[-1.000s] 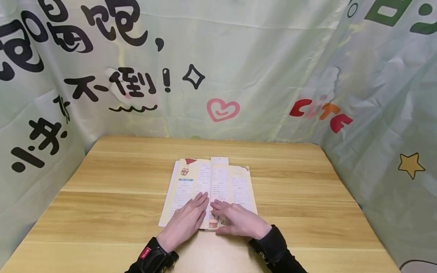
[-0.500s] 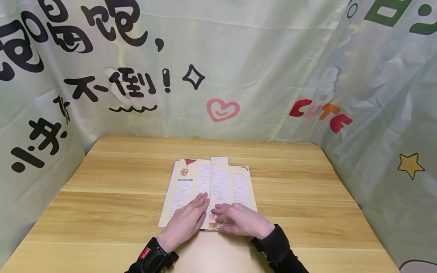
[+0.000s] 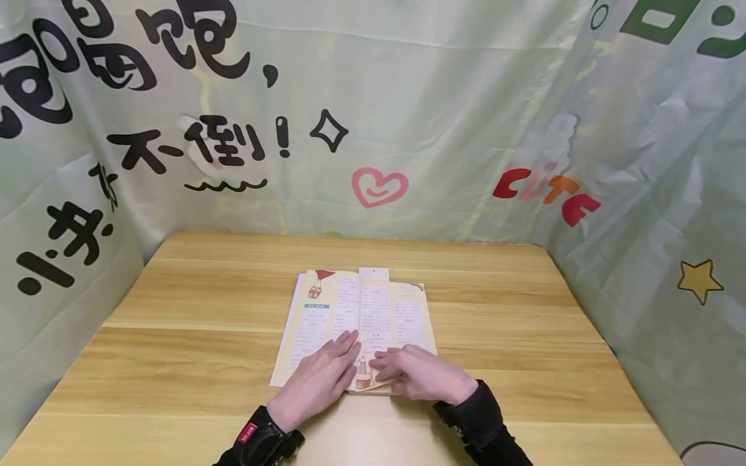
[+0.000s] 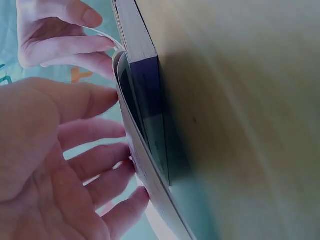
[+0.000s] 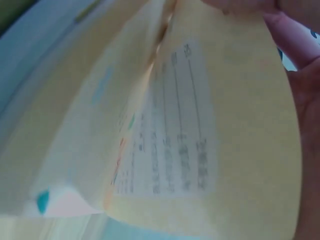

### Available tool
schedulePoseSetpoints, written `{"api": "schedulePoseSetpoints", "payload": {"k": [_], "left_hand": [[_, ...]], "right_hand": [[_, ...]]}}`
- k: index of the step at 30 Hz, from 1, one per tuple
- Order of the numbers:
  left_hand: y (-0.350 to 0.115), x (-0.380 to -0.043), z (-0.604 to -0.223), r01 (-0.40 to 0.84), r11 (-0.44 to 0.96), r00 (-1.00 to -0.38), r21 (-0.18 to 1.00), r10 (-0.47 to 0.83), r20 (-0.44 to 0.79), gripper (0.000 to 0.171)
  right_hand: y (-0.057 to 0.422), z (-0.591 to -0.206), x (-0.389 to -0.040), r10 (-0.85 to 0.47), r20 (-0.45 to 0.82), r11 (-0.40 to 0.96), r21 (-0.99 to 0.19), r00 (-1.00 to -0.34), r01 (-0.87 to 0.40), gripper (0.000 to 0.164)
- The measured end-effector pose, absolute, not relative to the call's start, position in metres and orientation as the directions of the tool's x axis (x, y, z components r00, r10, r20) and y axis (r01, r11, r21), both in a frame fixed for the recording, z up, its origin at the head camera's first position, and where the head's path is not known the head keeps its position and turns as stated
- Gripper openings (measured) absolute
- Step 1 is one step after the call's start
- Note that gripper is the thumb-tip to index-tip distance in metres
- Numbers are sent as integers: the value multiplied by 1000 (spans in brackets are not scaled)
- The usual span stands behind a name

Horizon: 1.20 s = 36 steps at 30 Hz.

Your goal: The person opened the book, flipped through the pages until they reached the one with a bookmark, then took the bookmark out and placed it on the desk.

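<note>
The page (image 5: pixel 250 135) seems pinched in the right hand (image 3: pixel 425 375).

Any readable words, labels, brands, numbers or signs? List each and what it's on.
"CUTE": red, pink and orange letters on the pale green fabric backdrop.
"不倒!": black characters, same backdrop.
Backdrop's other black characters and cropped green lettering: not confidently readable.
Open cream-paged paper book: page print too small or blurred.
Small red rectangular tag on the black left cuff: too small.
Numbers: none legible.
</note>
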<state>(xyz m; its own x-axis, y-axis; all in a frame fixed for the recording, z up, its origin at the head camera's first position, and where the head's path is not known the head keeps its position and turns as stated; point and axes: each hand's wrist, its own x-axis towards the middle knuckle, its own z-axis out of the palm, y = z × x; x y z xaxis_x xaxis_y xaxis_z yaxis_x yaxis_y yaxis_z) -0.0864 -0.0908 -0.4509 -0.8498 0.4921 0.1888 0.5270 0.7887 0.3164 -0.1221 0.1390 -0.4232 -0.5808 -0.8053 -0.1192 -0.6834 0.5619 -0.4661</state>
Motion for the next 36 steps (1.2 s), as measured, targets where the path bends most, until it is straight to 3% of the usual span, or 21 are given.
{"api": "schedulePoseSetpoints", "payload": {"k": [7,19,28,36], "left_hand": [[-88,-84,-450,555,765,-824,328,559,92,48],[-84,-78,-449,526,787,-842,324,536,64,64],[-79,-75,-448,515,802,-851,302,522,65,59],[-77,-75,-448,513,801,-852,307,520,67,57]], "right_hand": [[150,-419,-124,-806,-83,542,-501,-586,-675,37],[167,-413,-129,-779,5,562,-435,-627,-703,48],[171,-409,-129,-764,67,571,-394,-642,-721,43],[171,-404,-129,-753,167,553,-364,-636,-750,49]]}}
